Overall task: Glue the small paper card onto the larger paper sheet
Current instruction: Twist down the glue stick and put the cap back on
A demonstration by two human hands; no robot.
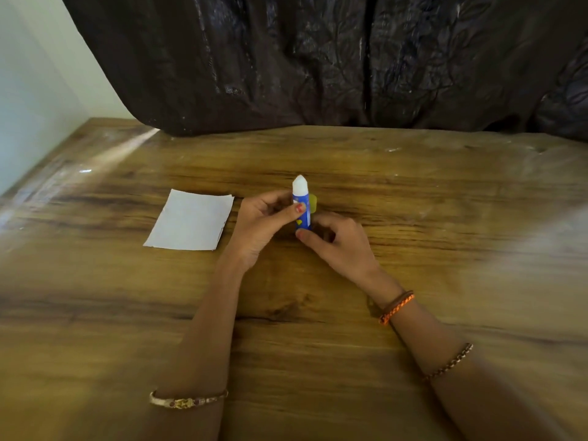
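Glue stick [301, 205], blue-bodied with its white glue tip bared and pointing up, stands upright at the centre of the frame, held between both hands above the wooden table [413, 218]. The left hand [265, 224] grasps its middle, thumb pressed across the blue label. The right hand [337, 243] pinches the base from below, thumb at the lower end. Behind the stick a small yellow-green piece [313, 203] peeks out; most of it is hidden by the stick and fingers, and I cannot tell whether it is the cap or a card.

A white paper sheet [191, 221] lies flat on the table just left of the left hand, well left of centre, its near right corner close to the wrist. Its edges look slightly rough, and any marks on it are too faint to read.

Bangles and thread bands sit on both forearms. A dark crinkled curtain [350, 58] fills the top of the frame; a pale wall [31, 90] shows at upper left. The table's outer edges are blurred.
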